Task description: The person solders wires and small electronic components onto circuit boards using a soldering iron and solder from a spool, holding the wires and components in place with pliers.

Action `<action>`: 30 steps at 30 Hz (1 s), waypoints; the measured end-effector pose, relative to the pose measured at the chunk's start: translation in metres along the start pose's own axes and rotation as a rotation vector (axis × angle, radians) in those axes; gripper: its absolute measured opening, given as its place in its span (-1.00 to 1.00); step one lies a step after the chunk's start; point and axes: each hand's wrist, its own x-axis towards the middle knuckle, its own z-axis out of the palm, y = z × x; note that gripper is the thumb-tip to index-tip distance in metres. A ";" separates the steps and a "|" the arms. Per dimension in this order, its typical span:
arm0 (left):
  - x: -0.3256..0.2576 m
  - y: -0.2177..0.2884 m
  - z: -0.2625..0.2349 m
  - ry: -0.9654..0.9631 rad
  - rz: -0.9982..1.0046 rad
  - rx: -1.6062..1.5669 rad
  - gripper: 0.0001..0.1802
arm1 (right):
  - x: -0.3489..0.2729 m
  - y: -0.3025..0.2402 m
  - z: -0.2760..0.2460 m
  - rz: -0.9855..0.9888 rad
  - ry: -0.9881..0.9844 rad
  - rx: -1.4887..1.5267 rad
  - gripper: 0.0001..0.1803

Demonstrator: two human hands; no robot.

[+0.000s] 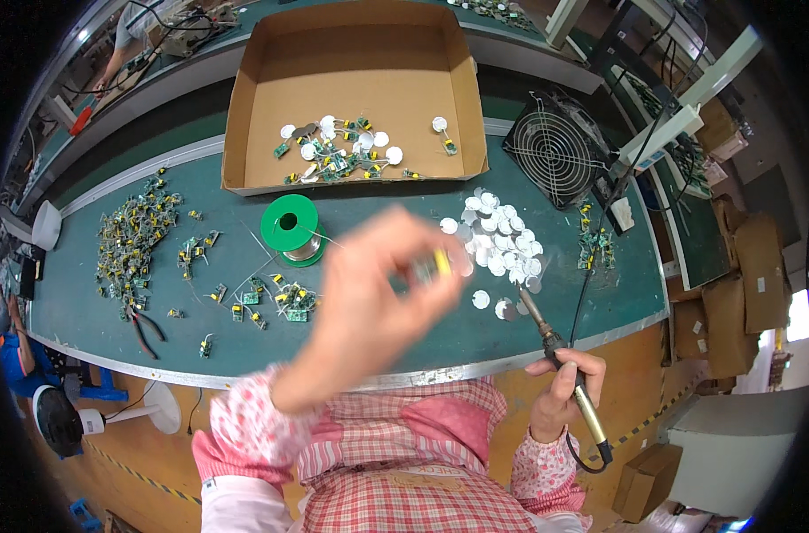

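Observation:
My left hand (360, 298), smeared by motion, is raised over the middle of the bench. Its fingertips pinch a small circuit board (440, 263) with a yellow part; a pale round disc seems to be beside it. In my right hand (566, 391) is a soldering iron (553, 341), held like a pen, its tip pointing up and left to a pile of round silver-white discs (502, 238). Left of my left hand stands a green spool of solder wire (290, 211), a strand running from it toward that hand. Several loose circuit boards (298, 306) lie below the spool.
A cardboard tray (351, 84) at the back holds boards with discs. Many boards (138, 231) are heaped at left, near cutting pliers (144, 336). A black fan (555, 147) stands at back right. The iron's cord crosses the right side, near a small group of boards (597, 249).

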 end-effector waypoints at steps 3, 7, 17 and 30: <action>0.040 -0.010 -0.030 0.388 0.280 0.596 -0.64 | -0.004 -0.002 0.002 0.032 -0.024 0.012 -0.77; 0.007 0.001 -0.030 0.200 0.250 0.494 -0.69 | -0.007 0.009 0.000 0.052 -0.029 -0.005 -0.79; -0.098 -0.072 0.002 0.003 -0.066 0.847 -0.70 | -0.012 0.014 0.018 0.183 -0.195 0.074 -0.87; -0.089 -0.044 0.057 -0.046 -0.081 0.014 -0.57 | -0.031 0.016 0.055 0.228 -0.280 0.150 -0.80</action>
